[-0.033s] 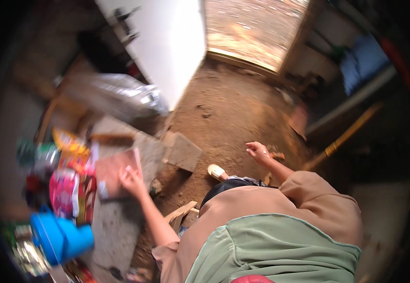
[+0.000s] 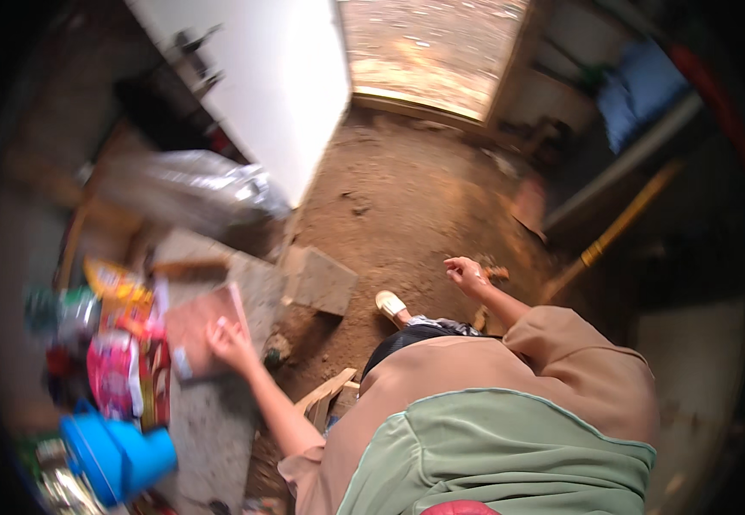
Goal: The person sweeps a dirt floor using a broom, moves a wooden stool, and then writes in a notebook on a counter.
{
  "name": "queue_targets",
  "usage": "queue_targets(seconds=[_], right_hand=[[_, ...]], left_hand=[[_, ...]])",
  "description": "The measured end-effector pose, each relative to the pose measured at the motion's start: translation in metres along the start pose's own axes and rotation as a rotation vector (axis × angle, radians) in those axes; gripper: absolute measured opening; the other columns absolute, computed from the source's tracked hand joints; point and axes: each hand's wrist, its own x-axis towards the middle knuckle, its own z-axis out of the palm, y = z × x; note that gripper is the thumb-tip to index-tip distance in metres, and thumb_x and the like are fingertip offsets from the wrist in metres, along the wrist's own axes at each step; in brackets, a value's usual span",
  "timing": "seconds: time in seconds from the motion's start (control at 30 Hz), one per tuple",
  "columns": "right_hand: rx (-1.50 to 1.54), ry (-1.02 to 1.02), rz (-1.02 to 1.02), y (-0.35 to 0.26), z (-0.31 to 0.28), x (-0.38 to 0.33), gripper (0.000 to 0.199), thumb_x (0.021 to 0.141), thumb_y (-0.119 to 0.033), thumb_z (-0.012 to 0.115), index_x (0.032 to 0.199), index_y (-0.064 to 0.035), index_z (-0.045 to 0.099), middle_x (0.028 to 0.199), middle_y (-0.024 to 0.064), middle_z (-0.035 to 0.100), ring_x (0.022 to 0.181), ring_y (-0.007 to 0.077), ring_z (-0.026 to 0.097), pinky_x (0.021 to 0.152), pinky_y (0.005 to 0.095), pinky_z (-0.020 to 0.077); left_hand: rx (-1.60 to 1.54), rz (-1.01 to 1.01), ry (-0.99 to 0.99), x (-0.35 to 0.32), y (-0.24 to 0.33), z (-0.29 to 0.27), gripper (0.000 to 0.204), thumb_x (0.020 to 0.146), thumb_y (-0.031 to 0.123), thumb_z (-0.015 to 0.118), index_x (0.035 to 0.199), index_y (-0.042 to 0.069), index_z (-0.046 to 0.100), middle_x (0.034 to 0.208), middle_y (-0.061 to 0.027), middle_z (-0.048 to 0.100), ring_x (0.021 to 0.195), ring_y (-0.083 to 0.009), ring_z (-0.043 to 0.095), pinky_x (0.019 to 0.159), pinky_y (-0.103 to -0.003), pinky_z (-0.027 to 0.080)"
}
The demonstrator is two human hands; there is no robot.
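My left hand hovers above or beside a flat reddish-brown panel, fingers apart and loosely bent, with nothing plainly in it. Whether it touches the panel I cannot tell. That panel lies on a grey bench or slab. On the right, my right hand hangs over the dirt floor, its fingers partly stretched out and no object in them. A pink package, a yellow-orange packet and a blue plastic bucket stand left of my left hand.
A white door stands open beside a bright doorway. Clear plastic sheeting lies near it. A block and wood pieces rest on the dirt floor. A yellow pole leans at right.
The view has turned slightly, so the door, doorway and pole sit further left in the picture. Both hands keep nearly the same pose.
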Motion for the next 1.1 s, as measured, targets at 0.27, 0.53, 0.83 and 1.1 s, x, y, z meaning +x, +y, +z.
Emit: queue_targets(seconds=[0.27,0.53,0.83,1.1], right_hand=[[0.370,0.391,0.721,0.131,-0.071,-0.113,0.021,0.082,-0.018,0.053,0.071,-0.0012,0.059,0.061,0.0064,0.060,0.048,0.0120,0.057,0.046,0.0272,0.0467],[0.328,0.784,0.718,0.260,-0.200,-0.117,0.018,0.081,-0.017,0.056,0.088,-0.0017,0.061,0.076,0.0059,0.061,0.063,0.0136,0.060,0.054,0.0273,0.0475],[0.543,1.196,0.765,0.419,-0.408,-0.026,0.080,0.072,-0.036,0.069,0.134,-0.0215,0.021,0.120,0.0110,0.045,0.087,0.0220,0.057,0.054,0.0295,0.0484],[0.201,0.927,0.844,0.463,-0.468,0.021,0.083,0.064,-0.047,0.071,0.121,0.0055,0.041,0.119,0.0228,0.047,0.112,0.0315,0.045,0.094,0.0379,0.0355]], left_hand=[[0.099,-0.024,-0.012,0.005,0.009,-0.013,0.046,0.085,0.023,0.057,0.120,0.000,0.039,0.091,-0.0149,0.054,0.069,-0.0201,0.056,0.057,-0.031,0.049],[0.780,0.897,0.193,-0.091,0.060,0.109,0.061,0.082,0.015,0.058,0.130,-0.003,0.026,0.131,-0.0262,0.030,0.121,-0.0378,0.032,0.101,-0.042,0.027],[0.742,0.728,-0.409,-0.207,0.082,0.260,0.076,0.075,0.007,0.058,0.137,0.009,0.015,0.142,-0.0213,0.006,0.130,-0.0378,0.011,0.105,-0.044,0.013],[0.936,0.221,-0.252,-0.206,-0.022,0.177,0.078,0.073,0.008,0.061,0.136,0.008,0.016,0.141,-0.0230,0.005,0.130,-0.0364,0.010,0.105,-0.041,0.014]])
